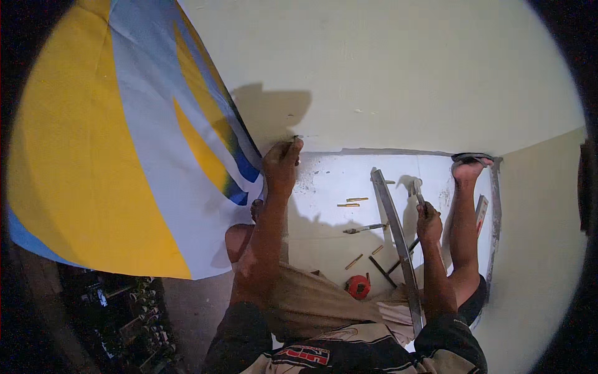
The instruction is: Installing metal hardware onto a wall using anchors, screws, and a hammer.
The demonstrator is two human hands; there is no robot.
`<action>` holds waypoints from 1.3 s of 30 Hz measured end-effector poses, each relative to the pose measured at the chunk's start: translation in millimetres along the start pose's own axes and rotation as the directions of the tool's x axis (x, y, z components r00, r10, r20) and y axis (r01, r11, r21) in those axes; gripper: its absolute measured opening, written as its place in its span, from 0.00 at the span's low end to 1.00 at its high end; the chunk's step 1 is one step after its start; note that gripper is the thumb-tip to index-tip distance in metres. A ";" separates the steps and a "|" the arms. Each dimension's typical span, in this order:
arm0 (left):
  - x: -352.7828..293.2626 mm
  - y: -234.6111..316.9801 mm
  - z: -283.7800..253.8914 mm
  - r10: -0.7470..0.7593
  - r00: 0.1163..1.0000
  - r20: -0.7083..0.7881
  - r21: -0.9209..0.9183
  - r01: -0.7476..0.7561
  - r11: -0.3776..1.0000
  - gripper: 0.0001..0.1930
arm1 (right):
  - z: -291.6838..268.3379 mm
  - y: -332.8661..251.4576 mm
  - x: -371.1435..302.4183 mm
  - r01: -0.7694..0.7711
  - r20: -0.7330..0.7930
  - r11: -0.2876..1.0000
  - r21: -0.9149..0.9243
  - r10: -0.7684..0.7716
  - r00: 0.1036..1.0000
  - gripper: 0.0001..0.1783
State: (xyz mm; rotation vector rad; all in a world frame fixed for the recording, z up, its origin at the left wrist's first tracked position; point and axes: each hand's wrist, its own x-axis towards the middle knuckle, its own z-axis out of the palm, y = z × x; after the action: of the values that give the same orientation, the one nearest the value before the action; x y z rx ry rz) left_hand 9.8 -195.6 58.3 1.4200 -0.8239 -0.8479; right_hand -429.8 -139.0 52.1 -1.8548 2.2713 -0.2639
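Observation:
My left hand [284,157] is raised to the pale wall [398,81], with thumb and fingers pinched on a small dark nail [296,138] whose tip is at the wall. The fingers hide most of it. Lower and to the right, my right hand [428,223] is wrapped around the handle of a hammer [418,190], its pale metal head held above the white floor and apart from the wall. Close by my right forearm, a long grey metal bar [397,246] lies slanting toward my lap.
Several brass-coloured rods [352,205], a pen-like tool [365,229], black rods [382,272] and a red tape measure [358,286] lie on the white floor [311,218]. A yellow, white and blue sheet [137,149] hangs at left. My legs spread either side.

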 end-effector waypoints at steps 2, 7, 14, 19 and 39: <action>0.4 -2.9 1.4 -0.020 1.000 0.006 -0.058 0.020 0.998 0.20 | 10.4 13.7 0.4 -0.031 -0.019 0.999 -0.032 0.031 0.999 0.21; 10.9 -15.5 -8.5 -0.299 0.914 0.274 -0.618 0.405 0.674 0.20 | 32.1 23.1 0.5 0.015 -0.077 1.000 -0.022 -0.017 0.997 0.19; 7.0 -7.2 -0.7 -0.254 0.945 0.207 -0.469 0.324 0.822 0.18 | 46.4 35.4 -0.3 0.065 -0.049 0.996 0.063 -0.062 0.997 0.19; 13.9 -14.1 -5.8 -0.277 0.929 0.244 -0.446 0.361 0.819 0.18 | 44.2 40.7 0.7 0.086 0.006 0.992 0.091 -0.087 0.996 0.15; 16.6 -5.1 -19.7 -0.167 0.817 0.552 -0.710 0.566 0.420 0.20 | -57.3 -237.3 10.2 0.943 0.120 0.301 -0.142 -0.940 0.319 0.27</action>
State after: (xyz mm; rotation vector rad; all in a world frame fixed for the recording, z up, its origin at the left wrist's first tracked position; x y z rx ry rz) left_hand 35.0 -200.7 52.9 0.4824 -0.2211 -1.6738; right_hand -222.7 -195.2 168.8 -3.0775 0.8337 -0.1706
